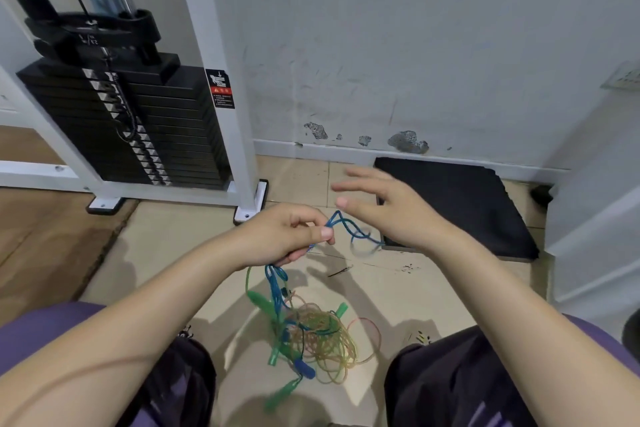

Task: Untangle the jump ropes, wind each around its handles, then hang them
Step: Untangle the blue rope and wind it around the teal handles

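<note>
**Blue rope pinched in left hand; tangle on floor between knees**

Labels first: I see a black warning sticker (pixel 219 88) with a red band on the white upright of the weight machine (pixel 221 80), left of centre. Its text is too small to read. The black weight stack (pixel 114 121) in the upper left carries a strip of silver tags, unreadable.

Room: pale scuffed wall (pixel 415 45) with chipped patches above a white baseboard. Beige tiled floor (pixel 173 253) at centre, wood-toned flooring at far left. A black mat (pixel 460 204) lies against the wall, right of centre.

My left hand (pixel 280 236), at frame centre, has its fingers curled, thumb and forefinger pinching a loop of the blue rope (pixel 349 229). The rope twists rightward toward my right hand (pixel 391 208), whose fingers are spread and relaxed, gripping nothing; whether the palm touches the rope I cannot tell.

From the left hand, blue strands drop to the tangle (pixel 311 336) on the floor, lower centre, between my knees: green handles (pixel 261 302), a blue handle (pixel 304 368), yellowish coils and a red loop mixed together.
</note>
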`<action>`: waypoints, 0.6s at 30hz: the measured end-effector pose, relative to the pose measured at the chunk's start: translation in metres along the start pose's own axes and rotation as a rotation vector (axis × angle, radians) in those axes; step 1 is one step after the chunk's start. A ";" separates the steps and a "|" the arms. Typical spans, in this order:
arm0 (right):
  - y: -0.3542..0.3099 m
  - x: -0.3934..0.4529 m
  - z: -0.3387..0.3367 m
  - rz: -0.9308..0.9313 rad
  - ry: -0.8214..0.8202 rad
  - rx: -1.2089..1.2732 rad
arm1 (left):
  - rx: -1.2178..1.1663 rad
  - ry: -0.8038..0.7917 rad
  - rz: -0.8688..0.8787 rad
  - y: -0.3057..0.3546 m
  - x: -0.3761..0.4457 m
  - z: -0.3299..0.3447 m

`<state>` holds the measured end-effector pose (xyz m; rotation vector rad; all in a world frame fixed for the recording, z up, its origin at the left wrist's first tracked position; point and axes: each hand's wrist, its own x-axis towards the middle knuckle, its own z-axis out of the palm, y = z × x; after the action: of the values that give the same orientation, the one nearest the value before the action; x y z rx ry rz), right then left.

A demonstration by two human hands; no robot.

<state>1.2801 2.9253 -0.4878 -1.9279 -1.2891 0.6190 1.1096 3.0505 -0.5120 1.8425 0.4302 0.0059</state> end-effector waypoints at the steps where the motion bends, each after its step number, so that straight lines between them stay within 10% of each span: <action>1: -0.004 -0.002 0.004 -0.029 -0.064 0.078 | -0.002 -0.013 0.013 0.001 0.000 0.003; 10: -0.012 -0.008 0.009 0.052 -0.227 -0.008 | 0.005 0.035 0.019 -0.005 -0.001 -0.002; 18: -0.005 -0.005 -0.024 0.010 0.127 0.461 | 0.584 0.006 -0.234 -0.020 -0.001 -0.024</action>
<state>1.2928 2.9143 -0.4689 -1.5655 -0.9568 0.7156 1.0975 3.0771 -0.5226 2.3495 0.7028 -0.3022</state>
